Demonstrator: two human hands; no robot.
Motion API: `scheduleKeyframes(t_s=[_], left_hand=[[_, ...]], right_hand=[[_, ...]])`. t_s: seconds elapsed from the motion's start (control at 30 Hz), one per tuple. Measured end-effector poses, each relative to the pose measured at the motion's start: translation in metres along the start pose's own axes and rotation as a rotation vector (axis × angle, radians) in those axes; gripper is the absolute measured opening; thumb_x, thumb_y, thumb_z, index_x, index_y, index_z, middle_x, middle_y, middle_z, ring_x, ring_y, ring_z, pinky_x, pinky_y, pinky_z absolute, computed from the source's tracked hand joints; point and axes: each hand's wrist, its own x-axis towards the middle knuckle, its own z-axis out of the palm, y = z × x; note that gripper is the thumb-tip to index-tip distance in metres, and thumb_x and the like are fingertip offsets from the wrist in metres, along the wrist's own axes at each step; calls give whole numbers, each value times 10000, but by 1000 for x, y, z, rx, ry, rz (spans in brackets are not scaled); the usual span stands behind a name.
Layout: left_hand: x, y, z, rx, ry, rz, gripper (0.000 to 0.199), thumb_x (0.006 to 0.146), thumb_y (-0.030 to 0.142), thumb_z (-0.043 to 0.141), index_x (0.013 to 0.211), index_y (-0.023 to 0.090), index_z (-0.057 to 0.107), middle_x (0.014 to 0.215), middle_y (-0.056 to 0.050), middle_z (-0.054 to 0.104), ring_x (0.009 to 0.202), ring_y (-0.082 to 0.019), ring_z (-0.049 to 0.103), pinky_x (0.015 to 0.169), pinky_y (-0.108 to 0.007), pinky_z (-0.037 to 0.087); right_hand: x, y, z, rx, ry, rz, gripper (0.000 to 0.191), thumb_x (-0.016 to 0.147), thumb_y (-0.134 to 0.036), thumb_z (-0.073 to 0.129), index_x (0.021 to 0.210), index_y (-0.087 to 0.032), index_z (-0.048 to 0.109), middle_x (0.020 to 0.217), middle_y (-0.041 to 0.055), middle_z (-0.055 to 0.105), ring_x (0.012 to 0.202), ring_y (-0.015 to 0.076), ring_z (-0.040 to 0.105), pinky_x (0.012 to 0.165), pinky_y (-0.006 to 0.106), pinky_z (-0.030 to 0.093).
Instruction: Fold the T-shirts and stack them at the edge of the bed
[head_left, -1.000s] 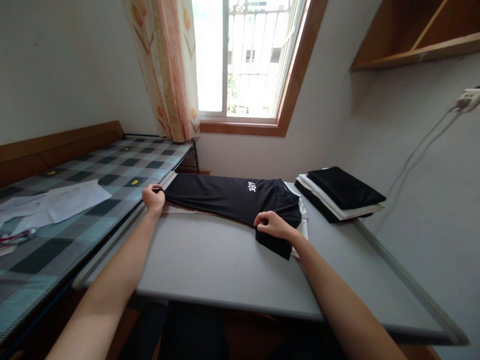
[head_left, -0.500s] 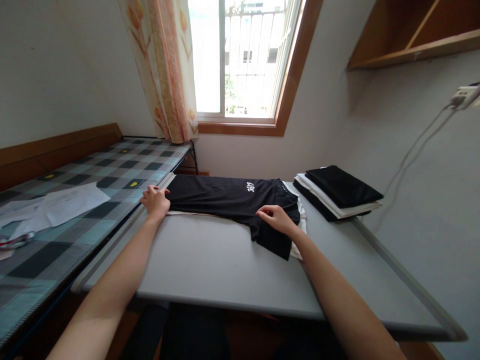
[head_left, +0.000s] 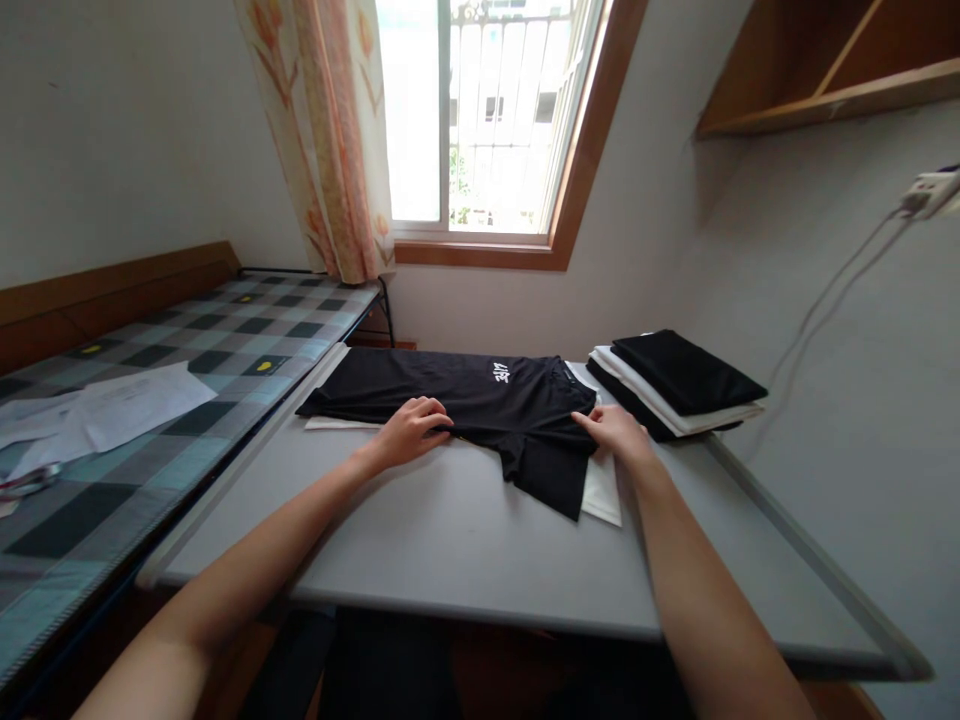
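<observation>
A black T-shirt (head_left: 450, 385) with white lettering lies sideways on the grey table (head_left: 420, 540), its collar towards the right and a short sleeve towards me. White cloth (head_left: 604, 488) shows from under it at the right and along the near left edge. My left hand (head_left: 412, 430) is at the shirt's near edge, around the middle, fingers curled on the fabric. At the shoulder near the collar, my right hand (head_left: 611, 428) pinches the black fabric between thumb and fingers.
Folded black and white clothes (head_left: 679, 385) are stacked at the table's back right. On the left stands a bed (head_left: 270, 310) with a checked cover and papers (head_left: 135, 405) on it. A curtain (head_left: 341, 140) hangs by the window; a wooden shelf (head_left: 825, 105) is upper right.
My left hand has moved right from the shirt's left end to the middle of its near edge. My right hand has shifted right to the shoulder beside the collar. More white cloth shows below the sleeve.
</observation>
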Motion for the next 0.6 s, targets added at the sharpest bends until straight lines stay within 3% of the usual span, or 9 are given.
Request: scheduleKeyframes(t_s=[0.07,0.17,0.33,0.47,0.6], left_hand=[[7,14,4,-10,-40,49,191,920,285,534,1045,214,659,1011,-55,640,942,-166,573,868,-306,411],[19,30,13,-2,-103,103,223,915,254,524,1096,209,644,1018,-54,656,948,-165,586,848,-301,406],[37,50,34,62,-181,93,270,867,321,589,1110,220,650,1005,-53,658,922,-184,608,795,-310,412],[48,61,45,143,-199,32,147,877,227,536,902,211,680,870,-52,650,814,-183,616,729,-314,412],[52,69,49,156,-190,-25,129,873,191,515,873,191,644,838,-63,645,754,-197,611,670,-325,415]], right_hand=[[5,13,-5,-66,-75,97,465,725,-629,606,546,-200,627,558,82,631,628,248,621,614,329,432],[9,25,-8,-56,-205,126,526,718,-693,577,542,-199,613,542,95,612,593,259,618,584,340,446],[8,25,-4,-99,-105,142,497,698,-680,610,568,-199,612,519,92,589,616,284,633,584,350,458],[9,23,1,5,-151,122,331,746,-464,648,554,-196,611,547,71,622,608,244,634,591,311,450],[11,23,3,141,-36,125,214,750,-375,645,670,-176,655,636,77,670,642,224,647,597,286,452]])
